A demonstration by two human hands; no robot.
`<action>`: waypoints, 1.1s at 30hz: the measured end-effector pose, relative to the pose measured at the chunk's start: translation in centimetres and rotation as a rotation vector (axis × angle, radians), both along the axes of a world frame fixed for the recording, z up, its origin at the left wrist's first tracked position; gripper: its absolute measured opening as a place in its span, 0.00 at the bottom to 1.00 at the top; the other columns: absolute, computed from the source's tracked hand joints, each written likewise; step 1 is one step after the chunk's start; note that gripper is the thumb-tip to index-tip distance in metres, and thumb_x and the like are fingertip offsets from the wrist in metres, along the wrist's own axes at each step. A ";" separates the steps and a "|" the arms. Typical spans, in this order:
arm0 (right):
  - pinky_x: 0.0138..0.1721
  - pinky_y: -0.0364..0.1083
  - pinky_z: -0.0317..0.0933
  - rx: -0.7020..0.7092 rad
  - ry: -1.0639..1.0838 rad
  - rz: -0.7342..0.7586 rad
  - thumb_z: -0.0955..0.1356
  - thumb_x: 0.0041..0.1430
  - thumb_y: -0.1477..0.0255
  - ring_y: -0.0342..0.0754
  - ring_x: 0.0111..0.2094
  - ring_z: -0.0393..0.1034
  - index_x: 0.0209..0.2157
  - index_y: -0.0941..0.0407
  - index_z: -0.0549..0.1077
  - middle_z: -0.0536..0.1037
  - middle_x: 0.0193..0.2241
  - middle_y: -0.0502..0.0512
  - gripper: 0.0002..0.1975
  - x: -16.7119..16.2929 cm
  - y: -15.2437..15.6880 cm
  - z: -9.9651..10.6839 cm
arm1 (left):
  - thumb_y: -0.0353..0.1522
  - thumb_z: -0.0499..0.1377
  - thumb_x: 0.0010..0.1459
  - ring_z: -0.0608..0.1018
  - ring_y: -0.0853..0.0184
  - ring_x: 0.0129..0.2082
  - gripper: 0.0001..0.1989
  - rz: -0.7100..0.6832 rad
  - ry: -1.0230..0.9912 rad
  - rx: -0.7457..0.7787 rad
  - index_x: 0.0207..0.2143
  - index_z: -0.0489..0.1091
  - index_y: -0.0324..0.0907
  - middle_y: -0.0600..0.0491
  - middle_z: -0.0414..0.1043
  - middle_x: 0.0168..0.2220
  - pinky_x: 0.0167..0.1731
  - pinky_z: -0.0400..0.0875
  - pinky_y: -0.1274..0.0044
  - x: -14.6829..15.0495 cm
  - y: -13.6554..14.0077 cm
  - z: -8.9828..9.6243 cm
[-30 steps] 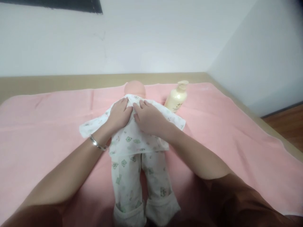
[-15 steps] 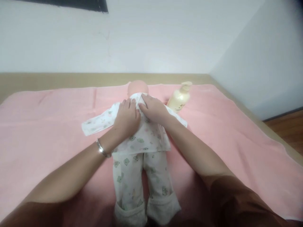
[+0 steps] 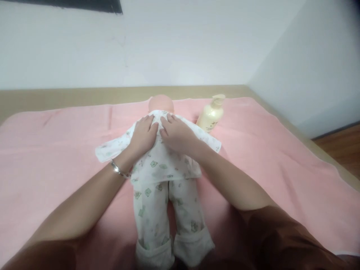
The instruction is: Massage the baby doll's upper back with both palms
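Shown are one left hand and one right hand, two hands in all, together with two bare forearms, two dark sleeves and one bracelet. The doll, one in number, accounts for one patterned shirt with two shirt sleeves, and one pair of trousers with two trouser legs and two turned-up cuffs. Also present are one bottle with one pump, one pink cloth, two walls and one dark panel.
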State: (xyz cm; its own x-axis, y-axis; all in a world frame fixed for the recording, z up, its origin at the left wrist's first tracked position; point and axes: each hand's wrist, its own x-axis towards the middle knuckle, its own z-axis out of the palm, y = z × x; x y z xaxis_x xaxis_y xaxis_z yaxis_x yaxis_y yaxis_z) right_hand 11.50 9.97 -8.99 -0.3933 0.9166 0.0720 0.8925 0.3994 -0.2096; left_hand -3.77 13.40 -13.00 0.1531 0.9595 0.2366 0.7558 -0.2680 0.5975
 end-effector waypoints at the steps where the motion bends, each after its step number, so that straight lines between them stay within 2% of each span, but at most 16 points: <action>1: 0.72 0.59 0.50 -0.014 0.030 -0.028 0.53 0.73 0.69 0.62 0.72 0.52 0.69 0.68 0.57 0.57 0.71 0.71 0.29 0.1 0.6 -0.2 | 0.40 0.42 0.65 0.70 0.51 0.62 0.25 0.004 0.016 -0.026 0.53 0.70 0.38 0.39 0.70 0.61 0.67 0.61 0.55 0.0 -0.1 0.0; 4: 0.75 0.61 0.42 -0.066 0.096 -0.075 0.55 0.72 0.64 0.61 0.75 0.44 0.72 0.68 0.51 0.50 0.73 0.69 0.34 0.6 2.0 -0.9 | 0.40 0.41 0.66 0.67 0.52 0.66 0.27 0.023 0.042 -0.029 0.57 0.68 0.37 0.40 0.67 0.64 0.70 0.57 0.56 0.1 -0.4 0.0; 9: 0.76 0.60 0.40 -0.095 0.129 -0.075 0.55 0.70 0.61 0.58 0.76 0.42 0.73 0.66 0.50 0.49 0.74 0.66 0.36 1.0 2.7 -1.6 | 0.37 0.42 0.65 0.72 0.52 0.57 0.24 0.041 0.053 0.029 0.52 0.71 0.38 0.41 0.74 0.53 0.64 0.64 0.56 0.4 -0.6 0.0; 13: 0.75 0.62 0.43 -0.089 0.149 -0.101 0.56 0.69 0.59 0.58 0.75 0.45 0.73 0.63 0.51 0.50 0.74 0.64 0.36 1.2 2.8 -1.5 | 0.37 0.42 0.65 0.71 0.53 0.59 0.25 0.060 0.025 0.034 0.56 0.70 0.38 0.42 0.73 0.56 0.66 0.62 0.57 0.6 -0.8 -0.1; 18: 0.72 0.62 0.50 -0.078 0.165 -0.116 0.57 0.69 0.58 0.60 0.72 0.52 0.71 0.62 0.55 0.57 0.72 0.63 0.35 1.3 2.3 -1.0 | 0.38 0.43 0.65 0.69 0.53 0.62 0.28 0.093 0.004 0.014 0.60 0.68 0.36 0.43 0.70 0.61 0.69 0.60 0.60 0.6 -0.9 -0.3; 23: 0.67 0.67 0.55 0.000 0.121 -0.151 0.57 0.70 0.61 0.64 0.67 0.60 0.63 0.62 0.66 0.63 0.68 0.67 0.28 1.0 1.7 -1.1 | 0.39 0.45 0.64 0.70 0.52 0.63 0.28 0.097 -0.037 0.027 0.59 0.70 0.36 0.42 0.71 0.61 0.69 0.60 0.58 0.5 -0.7 -0.6; 26: 0.66 0.68 0.57 0.003 0.120 -0.160 0.57 0.70 0.59 0.65 0.66 0.62 0.59 0.61 0.69 0.65 0.67 0.69 0.26 0.9 1.6 -1.2 | 0.39 0.46 0.63 0.71 0.53 0.62 0.26 0.097 -0.075 0.052 0.57 0.71 0.37 0.43 0.72 0.61 0.68 0.62 0.58 0.5 -0.7 -0.8; 28: 0.67 0.70 0.54 0.013 0.114 -0.156 0.58 0.70 0.59 0.68 0.67 0.59 0.60 0.61 0.68 0.63 0.68 0.69 0.26 1.0 1.4 -1.0 | 0.38 0.46 0.63 0.72 0.53 0.61 0.25 0.091 -0.103 0.069 0.56 0.71 0.38 0.43 0.73 0.60 0.67 0.63 0.58 0.4 -0.8 -0.9; 30: 0.69 0.73 0.45 0.078 0.105 -0.127 0.60 0.69 0.62 0.70 0.72 0.50 0.64 0.61 0.64 0.56 0.72 0.68 0.28 0.9 0.9 -0.5 | 0.38 0.45 0.63 0.73 0.54 0.60 0.25 0.086 -0.124 0.083 0.55 0.72 0.38 0.43 0.74 0.58 0.66 0.64 0.58 0.4 -0.9 -1.0; 33: 0.72 0.73 0.36 0.206 0.141 -0.055 0.61 0.66 0.68 0.67 0.75 0.40 0.69 0.59 0.58 0.48 0.75 0.64 0.31 0.5 0.1 0.1 | 0.37 0.44 0.64 0.73 0.55 0.60 0.26 0.097 -0.153 0.096 0.55 0.72 0.38 0.44 0.74 0.59 0.67 0.64 0.59 0.3 -0.9 -1.2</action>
